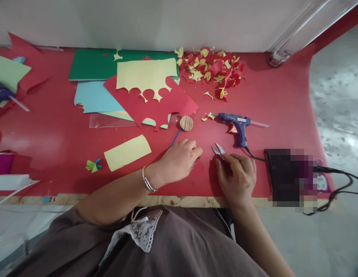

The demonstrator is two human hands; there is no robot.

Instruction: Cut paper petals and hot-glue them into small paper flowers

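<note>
My right hand (236,179) is closed around small scissors (218,149), whose blades are parted and point up and left. My left hand (179,159) hovers or rests just left of them, with fingers curled together and pointing right; what they may hold is hidden. Beyond that hand lies a round wooden disc (186,123), and a thin blue stick (176,137) runs from near it toward the wrist side of the hand. To the left is a pale yellow paper strip (127,152), with a small green and blue paper flower (93,165) beside it.
A blue glue gun (238,125) with its cord lies right of centre. Behind it spreads a heap of red and yellow paper scraps (210,67). Cut red paper (156,109), yellow paper (147,73) and a green sheet (92,63) overlap at the back. Another glue gun (2,94) is far left.
</note>
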